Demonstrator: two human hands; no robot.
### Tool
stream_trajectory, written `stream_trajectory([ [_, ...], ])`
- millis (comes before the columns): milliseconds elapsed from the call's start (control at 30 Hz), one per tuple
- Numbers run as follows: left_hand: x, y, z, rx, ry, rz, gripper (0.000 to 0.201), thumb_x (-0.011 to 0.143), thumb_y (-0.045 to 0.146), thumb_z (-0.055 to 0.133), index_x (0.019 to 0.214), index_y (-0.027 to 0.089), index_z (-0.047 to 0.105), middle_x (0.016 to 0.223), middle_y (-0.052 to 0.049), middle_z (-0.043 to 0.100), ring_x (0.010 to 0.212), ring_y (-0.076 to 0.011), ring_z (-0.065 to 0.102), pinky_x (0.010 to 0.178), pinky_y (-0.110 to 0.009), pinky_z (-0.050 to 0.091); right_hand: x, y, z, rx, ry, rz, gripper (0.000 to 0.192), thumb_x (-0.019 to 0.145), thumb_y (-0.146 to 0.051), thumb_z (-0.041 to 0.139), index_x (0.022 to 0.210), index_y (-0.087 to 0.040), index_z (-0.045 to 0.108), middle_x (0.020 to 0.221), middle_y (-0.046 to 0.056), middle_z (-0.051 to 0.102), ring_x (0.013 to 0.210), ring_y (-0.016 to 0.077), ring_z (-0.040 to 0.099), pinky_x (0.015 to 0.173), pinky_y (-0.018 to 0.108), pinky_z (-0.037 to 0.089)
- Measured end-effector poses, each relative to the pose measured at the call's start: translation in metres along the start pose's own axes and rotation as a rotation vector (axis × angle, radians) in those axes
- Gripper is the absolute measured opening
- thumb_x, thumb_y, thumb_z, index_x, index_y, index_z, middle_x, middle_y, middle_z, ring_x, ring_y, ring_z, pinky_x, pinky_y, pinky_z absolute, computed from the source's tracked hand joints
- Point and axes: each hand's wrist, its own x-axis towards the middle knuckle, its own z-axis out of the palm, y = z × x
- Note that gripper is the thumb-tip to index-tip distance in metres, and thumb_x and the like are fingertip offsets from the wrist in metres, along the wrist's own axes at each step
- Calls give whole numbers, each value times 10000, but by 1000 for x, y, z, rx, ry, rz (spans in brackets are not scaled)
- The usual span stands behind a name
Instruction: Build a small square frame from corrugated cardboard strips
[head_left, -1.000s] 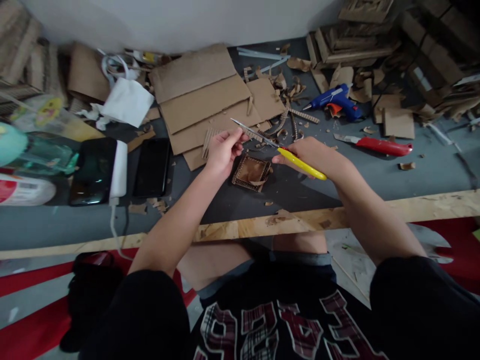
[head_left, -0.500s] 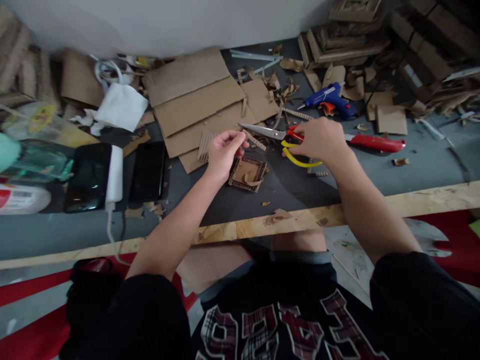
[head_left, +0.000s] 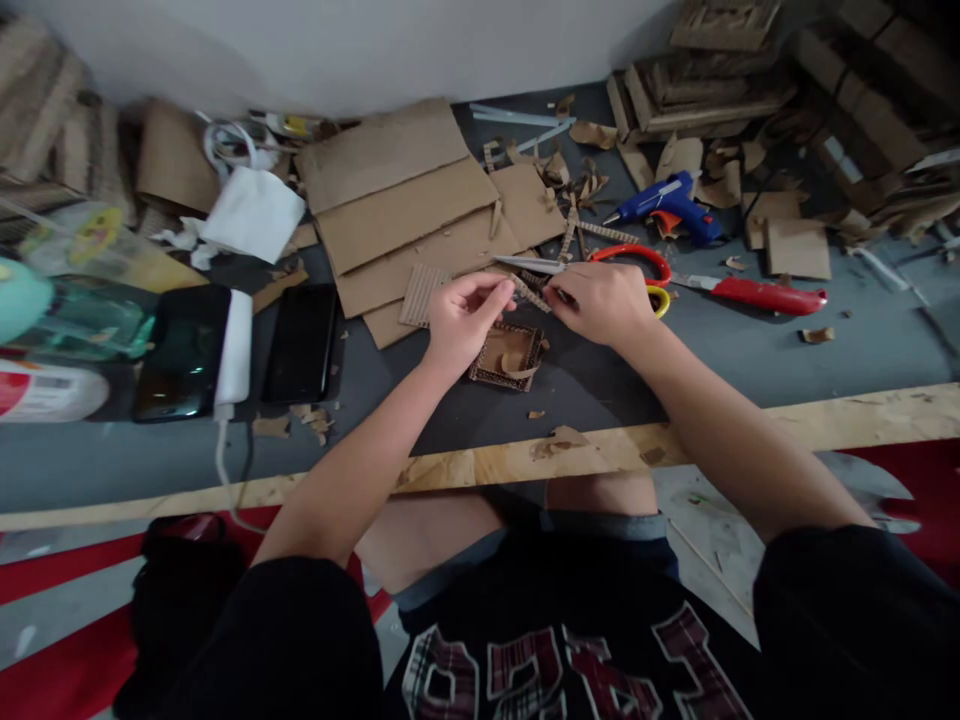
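Fingers of the left hand and right hand clamp one corrugated cardboard strip; scissors lie at one o'clock; no writing legible.

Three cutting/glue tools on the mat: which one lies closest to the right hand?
The scissors with red and yellow handles, just behind the right hand. The red utility knife and blue glue gun lie farther off.

Dim, even indoor light; soft shadows. Edges bow outward and blur, notably left of the black phone; centre reasonably sharp.
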Motion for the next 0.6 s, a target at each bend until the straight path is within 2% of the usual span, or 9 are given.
stream_trajectory([
  [100, 6, -2, -4, -9, 131, -12, 235, 786, 424, 785, 793, 200, 715, 615, 30, 673, 503, -47, 575, 475, -147, 434, -4, -2, 0, 105, 62, -19, 504, 992, -436, 279, 1092, -197, 711, 1037, 94, 729, 947, 235, 642, 711, 336, 378],
  [200, 12, -6, -8, 16, 265, -12, 143, 834, 345, 751, 827, 215, 690, 691, 39, 667, 565, -47, 585, 481, -144, 413, -8, -8, 2, 268, 84, -185, 560, 935, -600, 407, 1175, -176, 683, 971, 80, 717, 911, 217, 639, 750, 312, 395],
  [267, 15, -8, -10, 19, 307, -11, 116, 838, 326, 743, 829, 226, 684, 738, 33, 666, 645, -64, 619, 488, -144, 418, -8, -13, 6, 351, 54, -311, 672, 863, -708, 507, 1250, -175, 643, 1041, 80, 705, 949, 216, 639, 742, 290, 392],
  [367, 17, -13, -11, -48, 270, -17, 164, 786, 357, 769, 775, 217, 684, 709, 29, 654, 651, -72, 619, 476, -144, 430, -6, -15, 15, 385, 8, -391, 632, 862, -679, 563, 1252, -187, 640, 1111, 83, 692, 975, 218, 647, 683, 267, 363],
  [500, 22, -17, -12, -169, 177, -24, 346, 594, 474, 871, 656, 189, 684, 571, 52, 611, 481, -39, 520, 420, -145, 411, -1, -4, 26, 450, 75, -457, 436, 911, -486, 575, 1206, -180, 671, 1085, 89, 691, 937, 203, 653, 690, 261, 390],
  [600, 26, -15, -15, -213, 143, -45, 441, 496, 543, 907, 647, 181, 705, 535, 61, 600, 440, -24, 494, 404, -137, 412, 5, 11, 31, 550, 117, -542, 315, 893, -393, 579, 1054, -149, 697, 956, 84, 684, 851, 175, 632, 725, 265, 437],
])
